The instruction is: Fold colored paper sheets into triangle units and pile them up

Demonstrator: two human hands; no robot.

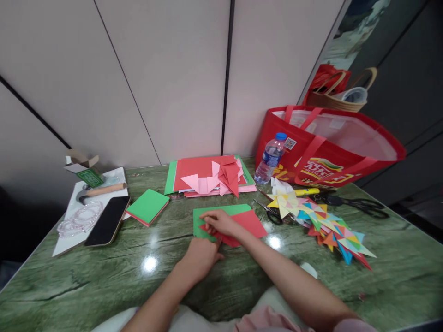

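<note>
On the green marbled table (104, 281), a red paper sheet (252, 222) lies partly over a green sheet (214, 212) in front of me. My right hand (219, 222) rests flat on them, fingers stretched toward the left and pressing the paper. My left hand (200, 256) sits just below, fingers curled, its tips pinching the red paper's near edge.
A stack of red, pink and green papers with folded pieces (211, 177) lies behind. Colourful folded stars (325, 226), scissors (360, 203), a second pair of scissors (272, 213), a water bottle (270, 159) and a red bag (328, 147) are at the right. A phone (108, 221), beads (79, 219) and a green pad (148, 206) are at the left.
</note>
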